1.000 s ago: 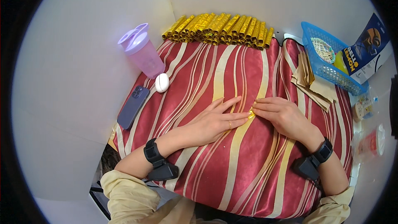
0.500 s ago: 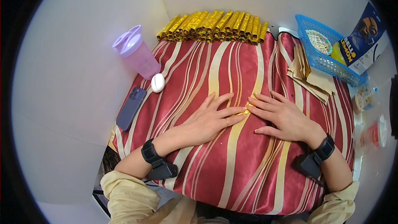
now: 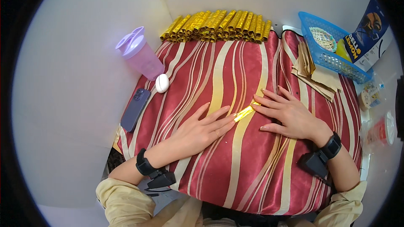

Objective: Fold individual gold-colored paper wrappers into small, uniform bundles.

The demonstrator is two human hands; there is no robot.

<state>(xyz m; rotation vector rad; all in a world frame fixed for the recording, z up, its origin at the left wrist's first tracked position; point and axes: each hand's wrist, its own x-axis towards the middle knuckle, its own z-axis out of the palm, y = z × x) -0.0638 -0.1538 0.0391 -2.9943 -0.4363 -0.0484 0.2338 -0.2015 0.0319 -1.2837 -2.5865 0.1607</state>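
A shiny gold foil tube lies slantwise on the red striped cloth between my hands. My left hand rests palm down with fingers stretched out, its fingertips at the tube's near left end. Flat and spread, my right hand has its fingertips on the far right end of the tube. Neither hand wraps around it. Beyond them, a stacked row of similar gold tubes stretches along the back edge of the cloth.
At the left are a purple lidded cup, a white oval case and a dark blue phone. Brown papers lie beside a blue basket at the back right. Clear plastic cups stand at the right wall.
My left hand has slid left and toward me, uncovering more of the gold tube. My right hand has shifted only slightly, and its fingers remain spread.
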